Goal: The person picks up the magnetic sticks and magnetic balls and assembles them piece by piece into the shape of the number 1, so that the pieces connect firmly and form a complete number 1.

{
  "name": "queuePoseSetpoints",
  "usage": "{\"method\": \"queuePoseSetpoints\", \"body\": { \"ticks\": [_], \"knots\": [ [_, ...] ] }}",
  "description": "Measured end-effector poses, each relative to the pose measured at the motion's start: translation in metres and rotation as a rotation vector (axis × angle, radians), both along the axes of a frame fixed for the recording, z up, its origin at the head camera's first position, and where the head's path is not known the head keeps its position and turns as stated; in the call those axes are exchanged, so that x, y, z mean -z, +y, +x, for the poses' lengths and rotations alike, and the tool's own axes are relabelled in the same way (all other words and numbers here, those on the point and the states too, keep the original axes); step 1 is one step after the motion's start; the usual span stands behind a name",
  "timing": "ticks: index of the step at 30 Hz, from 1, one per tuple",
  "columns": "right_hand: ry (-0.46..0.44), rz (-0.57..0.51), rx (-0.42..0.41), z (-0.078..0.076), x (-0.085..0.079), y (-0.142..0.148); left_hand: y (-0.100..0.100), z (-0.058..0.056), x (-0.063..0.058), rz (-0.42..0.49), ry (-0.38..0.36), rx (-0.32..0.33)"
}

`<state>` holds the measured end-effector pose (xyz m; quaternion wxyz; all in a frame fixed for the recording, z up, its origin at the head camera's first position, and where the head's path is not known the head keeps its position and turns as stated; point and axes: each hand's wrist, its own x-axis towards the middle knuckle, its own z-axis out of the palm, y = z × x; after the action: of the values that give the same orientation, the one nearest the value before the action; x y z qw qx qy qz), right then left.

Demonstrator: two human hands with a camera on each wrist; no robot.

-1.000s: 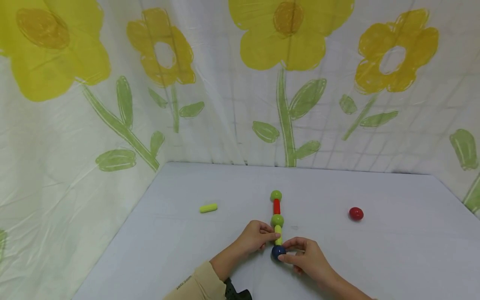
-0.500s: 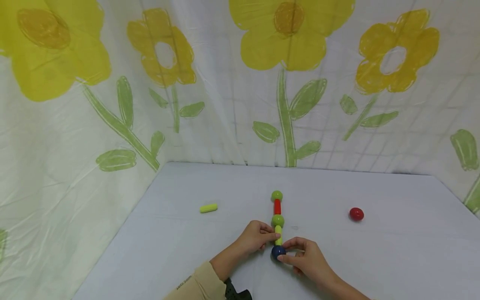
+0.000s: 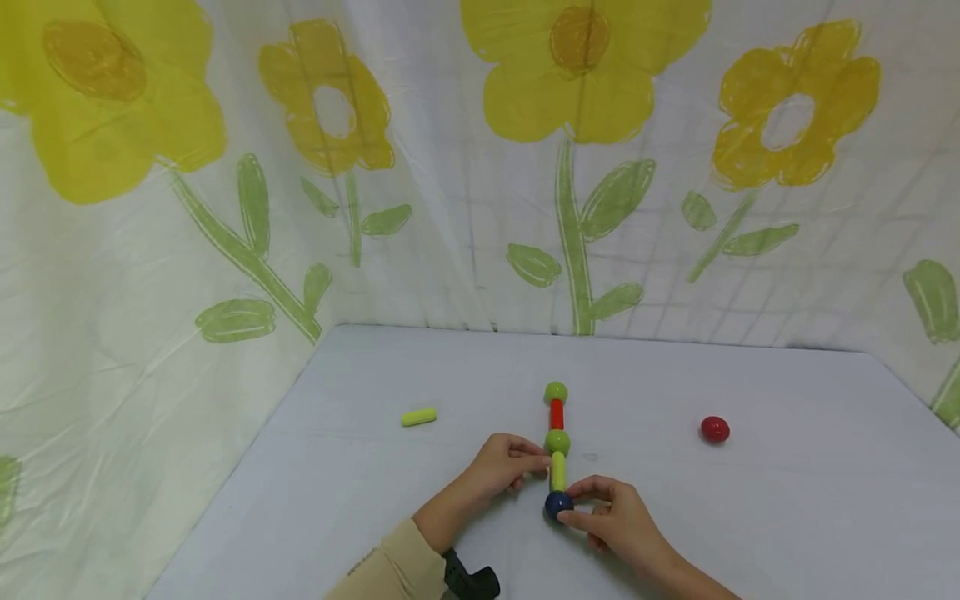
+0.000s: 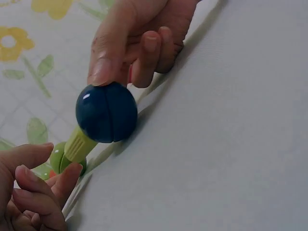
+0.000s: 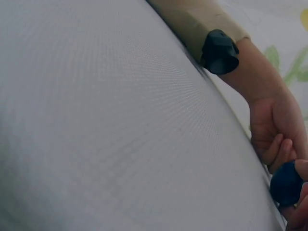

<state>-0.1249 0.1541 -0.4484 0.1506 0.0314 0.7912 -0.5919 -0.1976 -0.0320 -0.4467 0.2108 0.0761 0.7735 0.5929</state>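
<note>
A chain of toy pieces lies on the table: a green ball point(image 3: 556, 392) at the far end, a red rod point(image 3: 557, 414), a second green ball point(image 3: 557, 442), a yellow rod point(image 3: 558, 472) and a dark blue ball point(image 3: 558, 506) nearest me. My right hand point(image 3: 618, 521) pinches the blue ball between thumb and fingers. Beside the yellow rod is my left hand point(image 3: 502, 468), its thumb and index finger parted around the rod's far end in the left wrist view. That view shows a seam around the blue ball point(image 4: 107, 113).
A loose yellow rod point(image 3: 418, 417) lies to the left on the white table point(image 3: 360, 500). Over on the right sits a red ball point(image 3: 715, 430). A flower-printed curtain point(image 3: 450, 208) hangs behind the table. A black wrist camera point(image 3: 472, 577) is strapped at the left sleeve.
My left hand has let go of the near yellow rod and drawn slightly left and away from me. The right hand keeps its pinch on the blue ball.
</note>
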Motion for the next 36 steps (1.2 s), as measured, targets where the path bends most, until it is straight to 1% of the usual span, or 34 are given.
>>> {"method": "queuePoseSetpoints", "body": {
  "ticks": [11, 15, 20, 23, 26, 30, 32, 36],
  "knots": [
    [-0.009, 0.004, 0.015, -0.001, -0.001, 0.000, -0.017, -0.015, 0.000, -0.018, 0.020, -0.022],
    [-0.013, 0.020, 0.026, -0.001, 0.000, 0.000, -0.023, -0.018, -0.001, -0.022, 0.017, -0.042],
    [-0.017, 0.034, 0.037, -0.001, 0.000, -0.001, -0.032, -0.023, -0.005, -0.016, 0.028, -0.073],
    [-0.018, 0.031, 0.037, 0.000, 0.000, -0.001, -0.040, -0.027, -0.008, -0.018, 0.052, -0.088],
    [-0.018, 0.023, 0.031, 0.000, 0.000, -0.001, -0.049, -0.032, -0.011, -0.023, 0.096, -0.106],
    [-0.017, 0.013, 0.023, 0.000, 0.000, 0.000, -0.062, -0.036, -0.017, -0.031, 0.148, -0.154],
    [-0.018, 0.010, 0.022, 0.001, 0.000, 0.000, -0.067, -0.038, -0.020, -0.036, 0.149, -0.176],
    [-0.019, 0.007, 0.022, 0.001, -0.001, 0.000, -0.079, -0.042, -0.025, -0.071, 0.167, -0.186]
  ]
}}
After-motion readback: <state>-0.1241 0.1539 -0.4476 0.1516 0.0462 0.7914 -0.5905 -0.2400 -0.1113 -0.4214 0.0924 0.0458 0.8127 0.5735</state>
